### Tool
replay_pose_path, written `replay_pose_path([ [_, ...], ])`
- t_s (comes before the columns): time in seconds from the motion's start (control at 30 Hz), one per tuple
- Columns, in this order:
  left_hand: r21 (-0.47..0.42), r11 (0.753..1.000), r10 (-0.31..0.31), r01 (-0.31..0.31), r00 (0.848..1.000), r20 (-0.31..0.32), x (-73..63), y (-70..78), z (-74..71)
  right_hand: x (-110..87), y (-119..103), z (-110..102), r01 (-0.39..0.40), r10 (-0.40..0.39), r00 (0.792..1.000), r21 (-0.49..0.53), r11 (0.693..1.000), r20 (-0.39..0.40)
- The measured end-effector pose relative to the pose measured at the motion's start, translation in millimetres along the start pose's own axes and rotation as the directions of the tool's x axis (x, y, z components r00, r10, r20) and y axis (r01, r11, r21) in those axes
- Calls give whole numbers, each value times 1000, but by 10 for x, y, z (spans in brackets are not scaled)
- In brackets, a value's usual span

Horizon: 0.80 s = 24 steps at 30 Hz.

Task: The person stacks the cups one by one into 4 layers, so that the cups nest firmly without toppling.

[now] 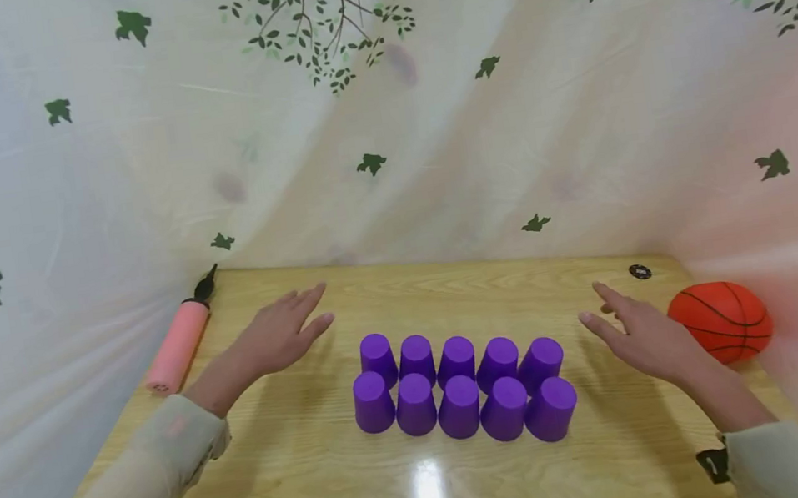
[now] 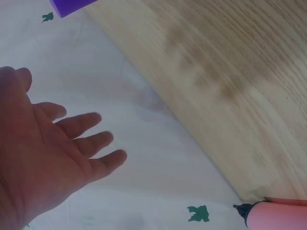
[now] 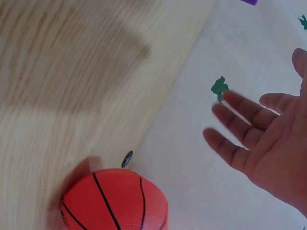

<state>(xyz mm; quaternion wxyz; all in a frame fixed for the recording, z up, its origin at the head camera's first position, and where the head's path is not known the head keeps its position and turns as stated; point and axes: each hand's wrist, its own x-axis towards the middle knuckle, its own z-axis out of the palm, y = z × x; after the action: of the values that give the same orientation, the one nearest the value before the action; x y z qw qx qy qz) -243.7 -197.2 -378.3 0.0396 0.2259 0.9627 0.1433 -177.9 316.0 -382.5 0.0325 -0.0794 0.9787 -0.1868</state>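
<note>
Two rows of upside-down purple cups [image 1: 458,407] stand close together on the wooden table, between my hands. My left hand [image 1: 281,332] hovers to the left of the rows, fingers extended and holding nothing; its palm and spread fingers show in the left wrist view. To the right of the cups my right hand [image 1: 641,335] is raised over the table, its fingers loosely extended and its palm bare. A red toy basketball [image 1: 721,322] lies just beyond that hand. In the right wrist view the same basketball [image 3: 117,201] sits below the fingers.
A pink hand pump [image 1: 180,345] with a black nozzle lies along the table's left edge. Near the back right corner is a small black disc [image 1: 640,272]. A white curtain [image 1: 382,117] with green bird and leaf prints hangs around the table [image 1: 308,480].
</note>
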Motion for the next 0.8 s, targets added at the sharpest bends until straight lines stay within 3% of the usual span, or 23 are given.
replay_pose_path([
  [0.27,-183,981,-52,70,993,102,-15,-43,22,-60,28,103,12,-16,1000,182,983,18],
  [0.4,-260,961,-64,96,990,129,-62,-63,65,-64,26,219,45,-52,998,251,967,21],
  [0.57,-378,918,-54,118,983,174,-111,-53,137,-48,2,360,76,-85,996,290,954,19],
  [0.67,-405,905,-58,134,979,195,-111,-35,195,-38,-5,435,91,-96,995,282,955,7],
  [0.8,-391,909,-62,143,975,214,-117,-3,268,-14,-11,499,86,-98,995,289,953,25],
])
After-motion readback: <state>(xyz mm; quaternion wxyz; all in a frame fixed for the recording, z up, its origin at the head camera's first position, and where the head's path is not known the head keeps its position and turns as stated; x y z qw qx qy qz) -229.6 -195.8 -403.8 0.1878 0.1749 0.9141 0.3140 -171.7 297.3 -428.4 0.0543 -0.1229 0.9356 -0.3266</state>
